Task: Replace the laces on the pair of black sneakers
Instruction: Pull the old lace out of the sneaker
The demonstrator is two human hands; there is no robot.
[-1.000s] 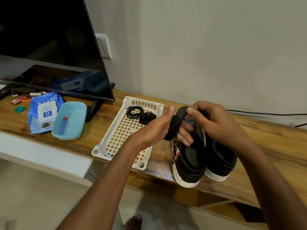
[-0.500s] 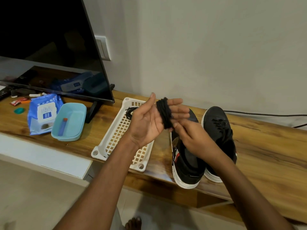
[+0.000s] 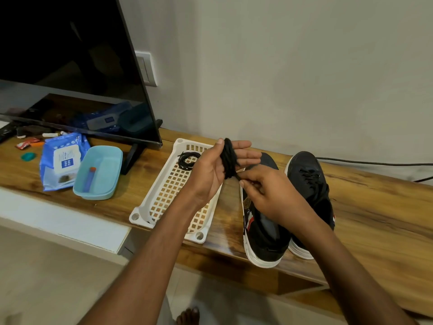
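Observation:
Two black sneakers with white soles stand side by side on the wooden shelf. The left sneaker [image 3: 264, 242] has no lace that I can see; the right sneaker [image 3: 307, 174] is laced in black. My left hand [image 3: 208, 172] is held palm up over the basket's right edge, fingers straight, with a black lace [image 3: 228, 160] wound in a bundle round them. My right hand [image 3: 264, 193] pinches the loose end of that lace just below the bundle, above the left sneaker. Another coiled black lace [image 3: 187, 159] lies in the white basket [image 3: 164, 198].
A TV [image 3: 70, 66] stands at the back left on the wooden shelf [image 3: 375, 219]. In front of it are a blue wipes pack [image 3: 62, 160], a teal tray [image 3: 98, 172] holding a small tube, and small items. A cable [image 3: 375, 163] runs along the wall. My bare foot [image 3: 187, 316] shows below.
My right hand came off the top of the sneakers and now pinches the lace end below the bundle. My left hand turned palm up with the lace wound round its fingers.

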